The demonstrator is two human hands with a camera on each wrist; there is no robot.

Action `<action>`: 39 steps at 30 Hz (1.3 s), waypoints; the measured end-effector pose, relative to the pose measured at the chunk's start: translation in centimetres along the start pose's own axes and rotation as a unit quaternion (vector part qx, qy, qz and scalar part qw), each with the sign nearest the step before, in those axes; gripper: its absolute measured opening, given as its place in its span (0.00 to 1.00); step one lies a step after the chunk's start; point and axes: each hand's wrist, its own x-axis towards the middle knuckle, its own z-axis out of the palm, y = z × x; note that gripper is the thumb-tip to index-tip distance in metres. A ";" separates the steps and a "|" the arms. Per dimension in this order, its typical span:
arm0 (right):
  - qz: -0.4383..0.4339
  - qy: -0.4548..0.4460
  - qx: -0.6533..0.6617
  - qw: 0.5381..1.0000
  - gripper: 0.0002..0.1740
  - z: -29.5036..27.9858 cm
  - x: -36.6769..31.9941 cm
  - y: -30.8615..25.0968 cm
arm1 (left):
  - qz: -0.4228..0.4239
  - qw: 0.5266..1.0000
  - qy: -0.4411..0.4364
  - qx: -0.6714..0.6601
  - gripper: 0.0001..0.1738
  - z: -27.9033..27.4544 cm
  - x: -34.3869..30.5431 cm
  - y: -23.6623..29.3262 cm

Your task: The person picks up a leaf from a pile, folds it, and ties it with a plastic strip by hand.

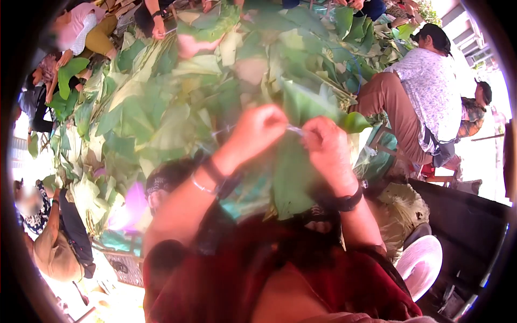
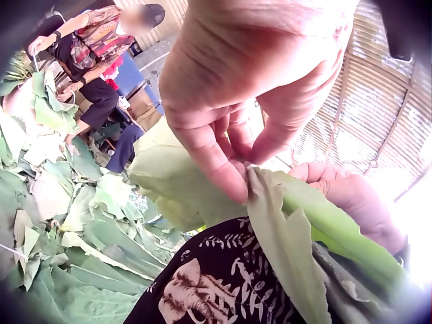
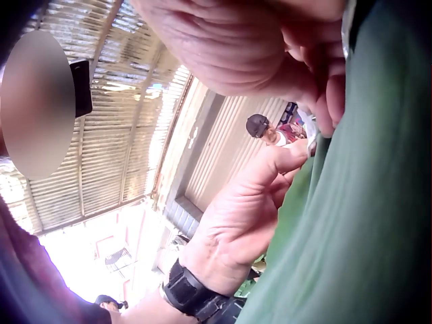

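Note:
Both hands meet over a bundle of large green leaves [image 1: 293, 180] in front of the body. My left hand [image 1: 256, 129] pinches a thin pale string [image 1: 294, 130] between thumb and fingers; the string spans to my right hand [image 1: 327, 151], which pinches it too. In the left wrist view, the fingertips of the left hand [image 2: 250, 101] are right at the top edge of a folded leaf [image 2: 280, 229], with the right hand [image 2: 354, 199] behind it. A broad leaf [image 3: 364, 202] fills the right side of the right wrist view and partly hides the fingers.
A wide pile of leaves [image 1: 145, 113] spreads ahead. A seated person [image 1: 423, 91] works at the right, and others sit around the pile. A pink bag-like thing [image 1: 132, 207] lies at left. Near the right elbow are a pale round hat [image 1: 420, 266] and a dark panel [image 1: 463, 231].

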 end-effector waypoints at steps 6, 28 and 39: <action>-0.055 0.045 -0.008 0.997 0.07 0.1 -0.1 -0.2 | 0.048 0.997 -0.058 -0.012 0.07 0.3 0.0 0.9; 0.014 0.011 0.073 0.997 0.03 0.0 -0.7 -0.6 | 0.038 0.997 -0.064 -0.021 0.06 0.7 -0.4 -0.4; 0.089 -0.032 0.147 0.985 0.09 1.1 -0.1 1.1 | -0.162 0.942 0.123 -0.266 0.37 0.4 -2.2 0.8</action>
